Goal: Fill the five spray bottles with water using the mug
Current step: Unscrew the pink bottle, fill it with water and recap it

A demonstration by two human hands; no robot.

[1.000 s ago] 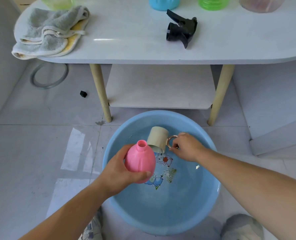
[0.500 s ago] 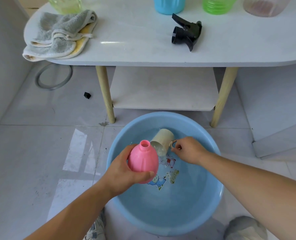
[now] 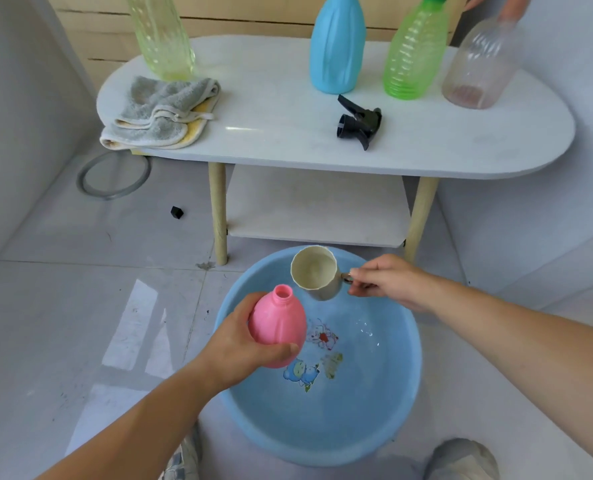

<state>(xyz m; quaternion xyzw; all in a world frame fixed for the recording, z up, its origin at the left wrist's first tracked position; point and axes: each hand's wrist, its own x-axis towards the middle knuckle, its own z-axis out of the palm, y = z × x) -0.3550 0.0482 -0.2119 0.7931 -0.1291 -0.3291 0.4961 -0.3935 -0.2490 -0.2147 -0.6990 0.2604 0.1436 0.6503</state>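
Lifted since before, the mug [image 3: 317, 275] is hanging above the water [image 3: 357, 368]. The left hand [image 3: 239, 344] is gripping the pink bottle [image 3: 277, 327], neck pointing up; the mug is waiting just right of it, handle pinched by the right hand [image 3: 388, 282], over the tub [image 3: 414, 358] on the floor [image 3: 80, 306].

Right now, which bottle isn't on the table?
The pink bottle: the left hand grips it over the blue basin. The yellow bottle, blue bottle, green bottle and clear bottle stand on the white table.
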